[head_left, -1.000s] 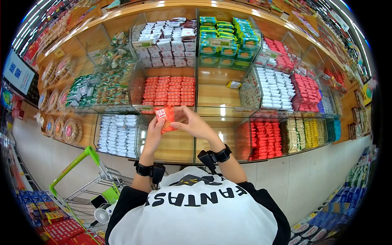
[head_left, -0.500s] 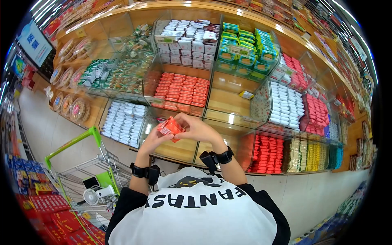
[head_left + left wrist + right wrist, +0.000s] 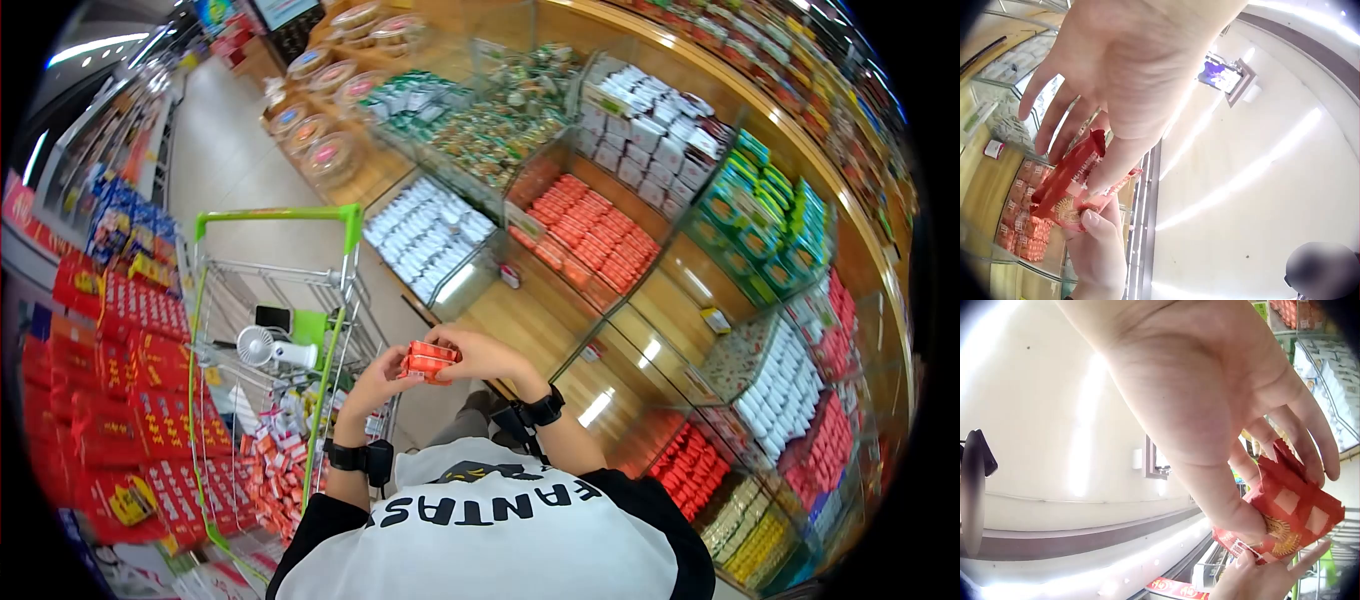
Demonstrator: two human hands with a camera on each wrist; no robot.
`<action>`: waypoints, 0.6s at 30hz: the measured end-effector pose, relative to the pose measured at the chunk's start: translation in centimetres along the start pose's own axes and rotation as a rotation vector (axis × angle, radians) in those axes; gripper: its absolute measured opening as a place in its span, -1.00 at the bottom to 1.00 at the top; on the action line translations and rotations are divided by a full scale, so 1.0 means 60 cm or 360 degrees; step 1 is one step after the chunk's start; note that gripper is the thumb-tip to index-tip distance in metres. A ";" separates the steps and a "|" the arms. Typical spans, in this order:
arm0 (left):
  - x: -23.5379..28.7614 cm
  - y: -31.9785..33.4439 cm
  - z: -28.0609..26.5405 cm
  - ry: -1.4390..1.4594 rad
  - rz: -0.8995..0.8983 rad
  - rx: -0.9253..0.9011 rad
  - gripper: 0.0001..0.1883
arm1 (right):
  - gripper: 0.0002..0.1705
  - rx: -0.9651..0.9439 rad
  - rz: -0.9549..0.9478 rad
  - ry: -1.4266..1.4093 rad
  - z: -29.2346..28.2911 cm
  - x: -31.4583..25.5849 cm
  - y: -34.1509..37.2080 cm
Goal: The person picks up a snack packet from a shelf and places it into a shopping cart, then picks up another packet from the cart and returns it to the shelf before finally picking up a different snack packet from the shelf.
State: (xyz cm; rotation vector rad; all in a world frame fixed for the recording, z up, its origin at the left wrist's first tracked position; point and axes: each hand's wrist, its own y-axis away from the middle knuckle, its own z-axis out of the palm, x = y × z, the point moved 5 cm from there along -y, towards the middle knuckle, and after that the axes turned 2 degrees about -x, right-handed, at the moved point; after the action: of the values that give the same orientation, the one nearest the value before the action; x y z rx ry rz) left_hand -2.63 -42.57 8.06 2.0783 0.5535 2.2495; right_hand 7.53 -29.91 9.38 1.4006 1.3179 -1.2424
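Note:
Both hands meet in front of the chest around small red snack packets [image 3: 430, 362] with crimped ends and a gold print. My left hand [image 3: 378, 382] pinches them from the left, its thumb across the wrapper in the left wrist view. From the other side my right hand [image 3: 490, 358] grips them; in the right wrist view its thumb presses the red wrapper [image 3: 1294, 509] near the gold print. Just left of the hands stands a shopping cart [image 3: 350, 225] with a green handle, holding a heap of red and white packets [image 3: 275, 475].
A small white fan [image 3: 256, 345] and a dark phone [image 3: 273, 318] lie at the cart's top. Glass-walled bins along the wooden shelf hold red packets [image 3: 590, 235] and white packets [image 3: 430, 235]. Round tubs [image 3: 328, 160] stand farther off. Red boxes [image 3: 150, 410] line the left side.
The head view has swung left and down, bringing the cart and its contents closer to the middle. The hands have come away from the bins, nearer the cart, still holding the red packets.

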 end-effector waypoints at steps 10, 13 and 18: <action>0.020 0.040 -0.023 -0.0275 0.0162 0.0170 -0.50 | -0.49 -0.0024 -0.0144 0.0022 0.029 -0.033 -0.013; 0.039 0.038 -0.033 -0.0284 0.0282 0.0204 -0.52 | -0.51 0.0055 -0.0189 -0.0038 0.029 -0.042 -0.025; 0.046 0.042 -0.051 -0.0462 0.0314 0.0142 -0.52 | -0.52 0.0170 -0.0200 0.0025 0.046 -0.045 -0.038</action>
State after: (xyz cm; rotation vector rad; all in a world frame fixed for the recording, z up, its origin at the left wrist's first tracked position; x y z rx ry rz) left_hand -5.36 -44.95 11.27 2.5472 0.4556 1.9871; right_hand 5.07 -32.83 11.71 1.4223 1.3855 -1.4057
